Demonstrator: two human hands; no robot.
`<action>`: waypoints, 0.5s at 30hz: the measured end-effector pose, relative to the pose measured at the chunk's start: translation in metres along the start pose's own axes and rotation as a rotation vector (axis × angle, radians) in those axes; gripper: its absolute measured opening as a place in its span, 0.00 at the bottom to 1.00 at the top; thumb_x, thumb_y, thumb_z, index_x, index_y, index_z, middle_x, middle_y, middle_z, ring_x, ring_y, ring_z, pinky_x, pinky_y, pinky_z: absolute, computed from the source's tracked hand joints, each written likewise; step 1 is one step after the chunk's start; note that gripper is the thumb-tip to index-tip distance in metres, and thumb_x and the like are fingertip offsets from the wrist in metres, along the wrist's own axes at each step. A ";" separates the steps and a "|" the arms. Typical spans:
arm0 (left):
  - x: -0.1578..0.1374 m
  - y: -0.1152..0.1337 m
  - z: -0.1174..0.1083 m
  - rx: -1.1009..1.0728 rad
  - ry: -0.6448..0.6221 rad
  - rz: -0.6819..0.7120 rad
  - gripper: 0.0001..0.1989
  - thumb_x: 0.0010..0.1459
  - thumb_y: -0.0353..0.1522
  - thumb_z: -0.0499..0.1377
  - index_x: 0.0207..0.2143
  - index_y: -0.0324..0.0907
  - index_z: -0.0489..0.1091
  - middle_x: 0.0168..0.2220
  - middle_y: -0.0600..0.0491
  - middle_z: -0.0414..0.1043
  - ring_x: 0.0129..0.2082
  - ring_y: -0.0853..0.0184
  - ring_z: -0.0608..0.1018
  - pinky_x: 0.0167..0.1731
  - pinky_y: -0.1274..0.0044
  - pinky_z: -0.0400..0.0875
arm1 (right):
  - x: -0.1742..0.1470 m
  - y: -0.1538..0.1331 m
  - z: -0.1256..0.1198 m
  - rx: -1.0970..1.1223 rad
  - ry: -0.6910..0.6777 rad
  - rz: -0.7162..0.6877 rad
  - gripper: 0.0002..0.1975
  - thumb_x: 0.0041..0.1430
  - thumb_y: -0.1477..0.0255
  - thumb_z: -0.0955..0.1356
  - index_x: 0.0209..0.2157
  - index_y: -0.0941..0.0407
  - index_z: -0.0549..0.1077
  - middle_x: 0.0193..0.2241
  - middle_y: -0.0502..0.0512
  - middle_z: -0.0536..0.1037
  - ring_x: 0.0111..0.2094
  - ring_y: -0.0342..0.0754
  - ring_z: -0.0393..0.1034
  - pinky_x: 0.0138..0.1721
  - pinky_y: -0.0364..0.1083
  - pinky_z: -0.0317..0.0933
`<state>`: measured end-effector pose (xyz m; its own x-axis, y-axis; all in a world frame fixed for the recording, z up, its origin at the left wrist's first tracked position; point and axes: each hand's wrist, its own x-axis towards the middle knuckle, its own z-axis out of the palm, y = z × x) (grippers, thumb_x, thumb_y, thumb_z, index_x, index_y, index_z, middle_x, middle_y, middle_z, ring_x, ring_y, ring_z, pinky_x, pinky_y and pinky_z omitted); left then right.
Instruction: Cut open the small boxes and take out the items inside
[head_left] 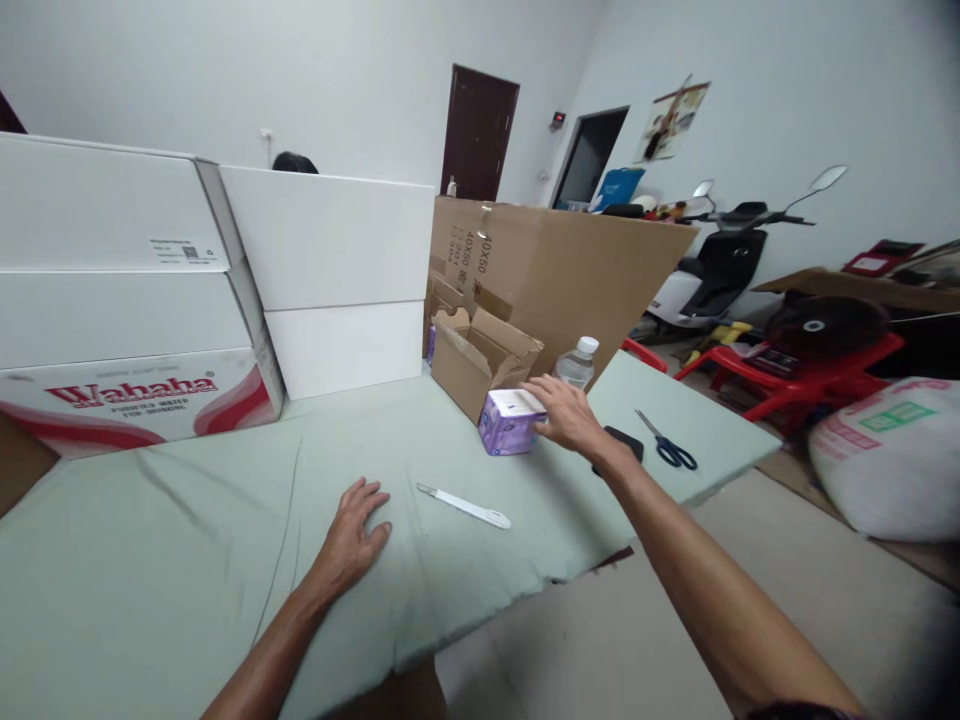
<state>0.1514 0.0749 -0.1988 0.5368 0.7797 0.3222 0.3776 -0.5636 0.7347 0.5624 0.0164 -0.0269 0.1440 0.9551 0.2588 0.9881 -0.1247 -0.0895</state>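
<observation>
My right hand (568, 412) grips a small purple-and-white packet (507, 428) at its right end, fingers over the top edge and thumb lower on the side. The packet stands on the table against the front of an open cardboard box (466, 368) with its flaps up. My left hand (354, 535) lies on the green cloth, fingers spread, holding nothing. Between the two hands is a white-handled craft knife (466, 507), its blade pointing left. A clear bottle with a white cap (576, 364) stands just behind my right hand.
Scissors (666, 445) and a dark flat object (626, 445), partly behind my right forearm, lie to the right. White boxes (337, 245) are stacked at the back left, and a large brown carton (570, 265) stands behind. The green-covered table (360, 415) ends nearby at the front right.
</observation>
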 end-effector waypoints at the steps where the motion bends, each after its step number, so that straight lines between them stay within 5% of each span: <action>1: 0.000 0.001 0.000 0.006 -0.009 0.001 0.20 0.58 0.32 0.60 0.53 0.38 0.78 0.60 0.37 0.74 0.68 0.44 0.66 0.65 0.45 0.63 | -0.013 -0.002 0.009 0.006 0.085 0.049 0.35 0.55 0.69 0.69 0.66 0.55 0.67 0.68 0.66 0.66 0.68 0.68 0.57 0.65 0.65 0.51; 4: 0.000 0.003 -0.001 0.019 -0.032 0.003 0.20 0.58 0.32 0.60 0.53 0.36 0.78 0.61 0.36 0.74 0.68 0.42 0.66 0.64 0.45 0.63 | -0.047 -0.012 0.048 0.132 0.351 0.252 0.40 0.59 0.57 0.69 0.69 0.59 0.59 0.67 0.72 0.64 0.67 0.68 0.59 0.64 0.65 0.56; 7: 0.000 0.006 -0.003 0.032 -0.049 -0.002 0.21 0.59 0.32 0.59 0.53 0.35 0.78 0.61 0.36 0.73 0.69 0.42 0.64 0.65 0.46 0.63 | -0.056 -0.028 0.087 0.321 0.426 0.392 0.58 0.51 0.49 0.73 0.71 0.65 0.48 0.69 0.78 0.57 0.70 0.69 0.51 0.67 0.64 0.53; 11: 0.000 0.007 -0.004 0.041 -0.056 -0.008 0.21 0.59 0.32 0.59 0.53 0.35 0.77 0.62 0.36 0.72 0.69 0.42 0.64 0.65 0.46 0.63 | -0.031 -0.044 0.112 0.532 0.442 0.553 0.67 0.45 0.46 0.75 0.73 0.64 0.40 0.72 0.80 0.49 0.73 0.71 0.44 0.68 0.65 0.49; 15: 0.000 0.004 -0.002 0.031 -0.047 -0.010 0.20 0.59 0.31 0.59 0.52 0.36 0.77 0.62 0.36 0.72 0.70 0.42 0.63 0.65 0.46 0.63 | -0.003 -0.039 0.118 0.624 0.467 0.594 0.64 0.47 0.50 0.74 0.73 0.58 0.36 0.71 0.76 0.55 0.70 0.69 0.53 0.66 0.64 0.54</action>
<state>0.1516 0.0734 -0.1948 0.5676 0.7722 0.2856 0.4061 -0.5644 0.7187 0.5168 0.0505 -0.1379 0.7481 0.5637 0.3501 0.5619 -0.2576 -0.7860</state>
